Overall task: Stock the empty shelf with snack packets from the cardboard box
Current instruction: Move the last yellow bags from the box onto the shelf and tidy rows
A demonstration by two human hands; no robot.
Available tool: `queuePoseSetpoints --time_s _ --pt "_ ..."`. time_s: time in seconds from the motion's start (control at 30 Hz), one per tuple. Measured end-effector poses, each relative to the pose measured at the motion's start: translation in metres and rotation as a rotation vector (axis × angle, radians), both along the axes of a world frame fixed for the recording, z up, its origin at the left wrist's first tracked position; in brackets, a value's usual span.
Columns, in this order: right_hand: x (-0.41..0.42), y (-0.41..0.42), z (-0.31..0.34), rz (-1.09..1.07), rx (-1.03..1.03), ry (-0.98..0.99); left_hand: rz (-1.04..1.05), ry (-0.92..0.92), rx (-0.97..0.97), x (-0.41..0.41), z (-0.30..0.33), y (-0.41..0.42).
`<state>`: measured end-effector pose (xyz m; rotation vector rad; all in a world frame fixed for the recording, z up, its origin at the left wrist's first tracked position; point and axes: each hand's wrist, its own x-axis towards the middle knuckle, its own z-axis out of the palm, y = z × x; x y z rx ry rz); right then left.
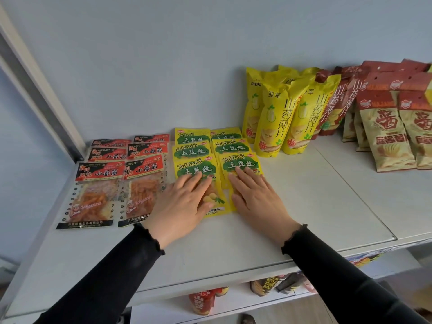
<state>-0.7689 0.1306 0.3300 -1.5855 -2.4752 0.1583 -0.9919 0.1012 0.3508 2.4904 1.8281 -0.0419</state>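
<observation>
"TuDouSi 土豆丝" on flat yellow packets, "小面筋" on red-black packets, "山药薄片" on standing yellow bags

You've got 6 red-and-black packets flat on the shelf, in 2 columns of 3. Next to them, 6 yellow TuDouSi packets, also 2 columns of 3. Yellow upright bags: 5 that I can count, the back ones are partly hidden. Dark red upright bags: at least 2, overlap blocks an exact count. Beige bags with red tops: at least 4, the row runs off the right edge. 2 hands in view: left hand, right hand. Lower shelf: a few packets, count unclear.
</observation>
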Motion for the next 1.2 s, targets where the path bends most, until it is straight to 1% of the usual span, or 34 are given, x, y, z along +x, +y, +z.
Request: queuePoseSetpoints --time_s 0.1,0.23,0.3,0.4,0.47,0.5,0.63,0.7,0.77,0.83,0.9,1.1,1.2 --pt "-0.002 -0.001 -0.004 0.011 0.009 0.002 -0.001 -0.03 -0.017 -0.003 0.0 0.001" --pt "-0.006 -0.003 -0.004 -0.033 0.012 0.01 -0.002 -0.039 -0.018 -0.003 0.002 0.0" --pt "-0.014 -0.006 0.004 -0.052 0.052 0.044 0.007 -0.106 -0.01 -0.006 0.007 -0.005" --pt "-0.043 -0.018 0.024 -0.002 0.167 0.209 0.044 -0.213 0.077 -0.027 0.019 -0.019" --pt "-0.07 -0.026 0.036 0.083 0.206 0.333 0.1 -0.236 0.138 -0.053 0.024 -0.028" --pt "-0.086 -0.029 0.039 0.132 0.212 0.353 0.142 -0.242 0.159 -0.068 0.024 -0.031" --pt "-0.15 -0.032 0.036 0.277 0.2 0.252 0.307 -0.222 0.231 -0.129 0.018 -0.037" --pt "-0.175 -0.027 0.03 0.311 0.193 0.174 0.39 -0.198 0.2 -0.15 0.012 -0.037" --pt "-0.19 -0.021 0.023 0.323 0.154 0.106 0.446 -0.13 0.142 -0.164 0.004 -0.037" --pt "-0.195 -0.019 0.016 0.315 0.122 0.062 0.47 -0.095 0.094 -0.169 -0.004 -0.038" --pt "-0.193 -0.02 0.009 0.294 0.142 0.023 0.479 -0.086 0.081 -0.17 -0.012 -0.039" --pt "-0.188 -0.023 0.01 0.269 0.099 0.034 0.489 -0.083 0.086 -0.168 -0.014 -0.04" --pt "-0.189 -0.02 0.016 0.271 0.086 0.066 0.481 -0.121 0.107 -0.168 -0.004 -0.037"
